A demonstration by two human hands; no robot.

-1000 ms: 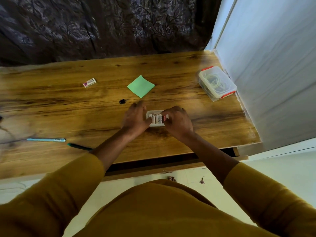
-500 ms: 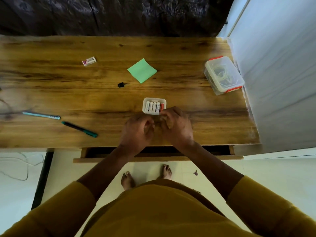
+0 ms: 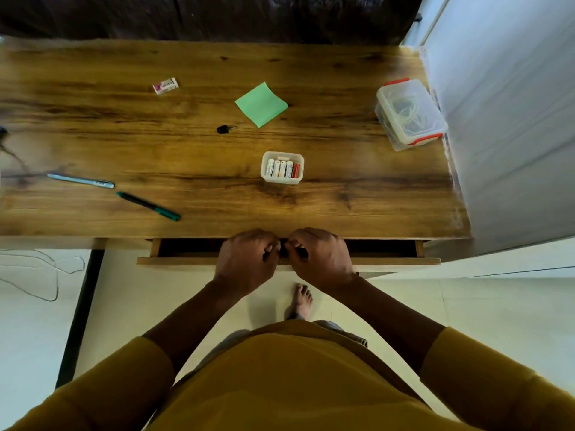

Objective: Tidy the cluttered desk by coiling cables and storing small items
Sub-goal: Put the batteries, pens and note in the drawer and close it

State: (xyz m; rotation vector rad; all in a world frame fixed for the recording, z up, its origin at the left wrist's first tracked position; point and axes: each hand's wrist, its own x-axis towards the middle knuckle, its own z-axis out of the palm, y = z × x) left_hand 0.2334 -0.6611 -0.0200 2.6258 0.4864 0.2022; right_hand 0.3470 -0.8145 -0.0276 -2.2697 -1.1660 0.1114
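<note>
A small white tray with several batteries stands on the wooden desk, near its front middle. Both my hands are below it at the slightly open drawer under the desk's front edge. My left hand and my right hand sit side by side, almost touching. Their fingers are curled over the drawer's front board into the dark gap. A light blue pen and a green pen lie at the left front. A small black key lies by a green sticky pad.
A clear lidded box with red clips holds coiled cable at the right, against the white wall. An eraser lies at the back left. A dark cable runs off the left edge. A thin wire lies on the floor.
My hands have let go of the battery tray and moved back toward me, down to the drawer front. The view has tilted down, showing the floor and a foot.
</note>
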